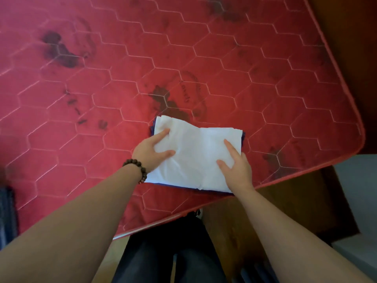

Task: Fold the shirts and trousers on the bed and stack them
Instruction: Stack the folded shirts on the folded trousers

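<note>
The folded white garment (195, 156) lay at about five o'clock on the red mattress (142, 64), close to the near edge and just inside the rounded corner at four o'clock. It sat squarely on a dark blue folded piece (152, 127), of which only a thin border showed at ten o'clock and along the six o'clock side. That looked like a stack already begun — placed near the edge, I judged, so both hands could reach it without leaning.

The left hand (152, 149) rested on the garment's nine o'clock side, fingers spread and fairly straight, pointing toward two o'clock; it gripped nothing. A beaded bracelet (137, 169) circled that wrist. The right hand (237, 161) lay flat on the four o'clock side, fingers extended toward eleven o'clock, thumb splayed inward — likewise holding nothing, only pressing. Both forearms came in from six o'clock and converged on the cloth.

Open palms on opposite sides suggested smoothing or squaring the top layer over the one beneath. Soft creases remained across the white fabric. Whether it was a shirt or trousers could not be told.

At eight o'clock, a dark striped fabric (7, 211) showed at the frame's edge, blurred.
</note>
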`<state>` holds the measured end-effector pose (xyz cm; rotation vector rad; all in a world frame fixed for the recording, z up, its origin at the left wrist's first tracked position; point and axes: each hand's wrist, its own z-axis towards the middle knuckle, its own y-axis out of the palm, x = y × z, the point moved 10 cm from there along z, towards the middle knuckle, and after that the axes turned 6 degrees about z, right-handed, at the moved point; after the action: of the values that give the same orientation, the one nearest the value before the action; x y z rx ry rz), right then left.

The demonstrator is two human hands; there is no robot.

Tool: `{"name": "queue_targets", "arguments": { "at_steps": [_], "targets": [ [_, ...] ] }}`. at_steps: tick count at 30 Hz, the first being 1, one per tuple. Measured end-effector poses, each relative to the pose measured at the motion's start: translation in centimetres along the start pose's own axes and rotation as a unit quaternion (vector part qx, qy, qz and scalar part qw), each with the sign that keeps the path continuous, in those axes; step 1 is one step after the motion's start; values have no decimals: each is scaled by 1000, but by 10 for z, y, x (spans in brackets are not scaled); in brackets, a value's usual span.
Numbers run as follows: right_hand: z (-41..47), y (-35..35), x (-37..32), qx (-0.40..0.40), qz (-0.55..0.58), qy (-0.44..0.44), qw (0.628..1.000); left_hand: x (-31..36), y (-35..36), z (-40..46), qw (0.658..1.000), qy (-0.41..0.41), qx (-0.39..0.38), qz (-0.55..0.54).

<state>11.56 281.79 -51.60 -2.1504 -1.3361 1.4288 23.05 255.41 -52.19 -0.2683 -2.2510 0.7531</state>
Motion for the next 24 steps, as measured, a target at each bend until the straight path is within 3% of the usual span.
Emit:
{"name": "queue_targets", "arguments": {
  "at_steps": [12,19,24],
  "targets": [
    [-127,100,-190,-78,-79,-208,972,-139,-156,-177,979,-77,153,-107],
    [-241,235,-307,-80,-97,-265,956,-287,-273,-270,964,-84,189,-165],
    [-321,332,-343,-70,-129,-268,952,-392,-324,-318,969,-81,178,-149]
  ]
}}
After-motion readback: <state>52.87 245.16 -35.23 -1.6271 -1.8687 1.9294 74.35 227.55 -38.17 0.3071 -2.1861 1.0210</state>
